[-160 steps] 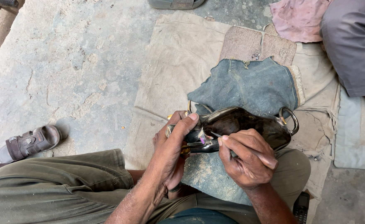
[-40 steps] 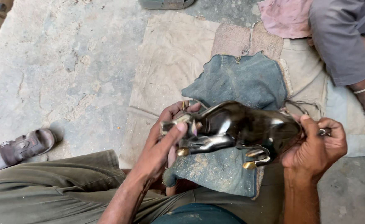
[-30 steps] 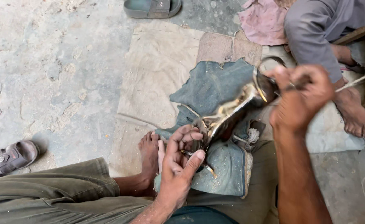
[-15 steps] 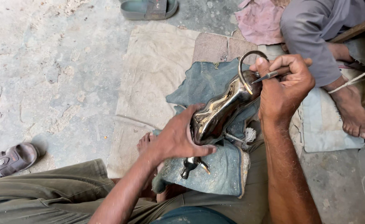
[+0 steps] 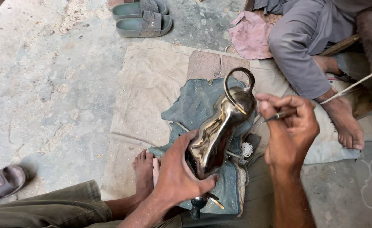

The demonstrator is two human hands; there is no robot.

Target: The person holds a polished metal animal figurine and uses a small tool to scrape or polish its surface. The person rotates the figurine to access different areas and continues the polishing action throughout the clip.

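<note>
Brass figure (image 5: pixel 219 131) already shines; your left hand (image 5: pixel 175 177) clasps its base, your right hand (image 5: pixel 291 126) pinches a thin tool (image 5: pixel 274 116) near its looped top.

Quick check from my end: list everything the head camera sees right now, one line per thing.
metal figure: one, shiny dark brass, upright on the denim, curled loop on top
thin tool: one, dark, tip beside the figure's upper end
denim cloth: one, blue-grey, under the figure
sack mat: one, beige, on the concrete floor
slides: two, green, top centre
sandal: one, brown, bottom left
pink rag: one, top right
other person's leg: grey trousers, bare foot, right side
own foot: bare, beside the denim
left hand: grips the figure's lower body
right hand: pinches the thin tool
</note>
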